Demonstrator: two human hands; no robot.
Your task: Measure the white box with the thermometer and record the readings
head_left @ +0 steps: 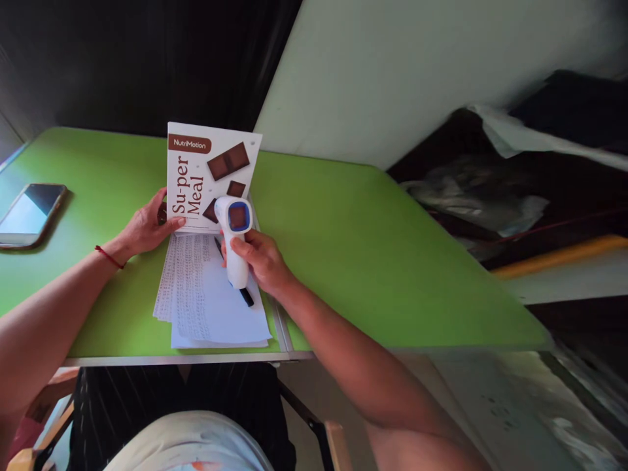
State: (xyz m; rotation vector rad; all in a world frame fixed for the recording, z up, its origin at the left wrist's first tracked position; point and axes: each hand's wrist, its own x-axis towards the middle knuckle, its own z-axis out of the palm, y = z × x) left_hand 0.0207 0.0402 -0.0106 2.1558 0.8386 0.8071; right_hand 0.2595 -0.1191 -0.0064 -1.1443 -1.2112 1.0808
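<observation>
The right hand [265, 258] is closed around the handle of a white infrared thermometer [236, 233], screen facing the wearer. The thermometer overlaps the lower right of an upright box [210, 173] in view; contact cannot be determined. The left hand [147, 226] grips the lower left corner of the box, thumb on the front face. Below the right-hand grip, a pen [246, 297] lies on a stack of paper sheets [216, 314]. The stack reaches close to the front edge of the green table [343, 261]. Just right of the stack, a seam [282, 327] runs across the tabletop. Right of the right-hand grip, a broad green surface gives open room to the slanted right edge. Well left of the left-hand grip, a phone [32, 216] lies near the left edge. Beyond the far edge stands a pale wall [383, 72].
</observation>
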